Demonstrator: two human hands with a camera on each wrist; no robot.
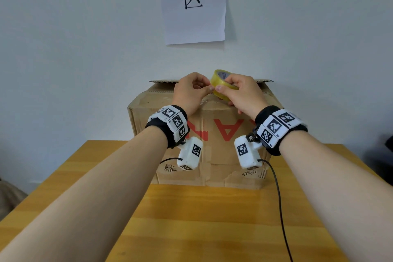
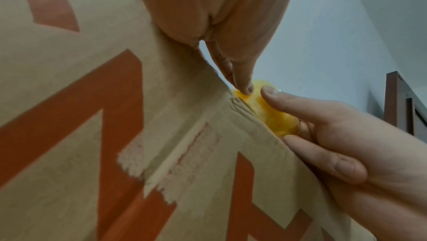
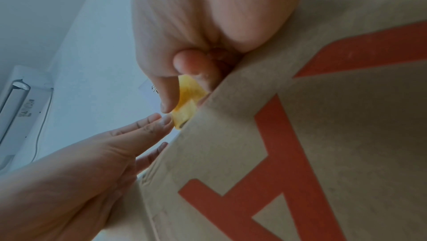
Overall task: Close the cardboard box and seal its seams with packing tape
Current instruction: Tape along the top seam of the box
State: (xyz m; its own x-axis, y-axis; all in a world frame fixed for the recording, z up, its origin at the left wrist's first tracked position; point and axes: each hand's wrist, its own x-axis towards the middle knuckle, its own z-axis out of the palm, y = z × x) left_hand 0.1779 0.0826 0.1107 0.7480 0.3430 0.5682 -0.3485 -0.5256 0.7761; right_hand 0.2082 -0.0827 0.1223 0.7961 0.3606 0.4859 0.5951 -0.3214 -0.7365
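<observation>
A person's right hand (image 1: 240, 93) curls around a roll of packing tape (image 1: 221, 85), thumb on the outer face and fingers wrapped behind, holding the glossy, translucent yellow ring on edge just above the top of a cardboard box (image 1: 204, 134). The left hand (image 1: 190, 91) meets it from the side, thumb and forefinger drawn together at the roll's rim as if pinching the tape's loose end; whether the tips actually grip film cannot be told. In the left wrist view the fingertip (image 2: 246, 88) touches the yellow roll right at the box's upper front edge. The box is matte brown corrugated board, scuffed and torn where old tape has peeled, with large red-orange letters across its front face and one flap edge standing up at the back. It sits at the far edge of a wooden table (image 1: 191, 219) with a warm, streaked grain, close to a pale wall carrying a white paper sign (image 1: 194, 4). Both wrists wear black straps with white coded marker blocks.
</observation>
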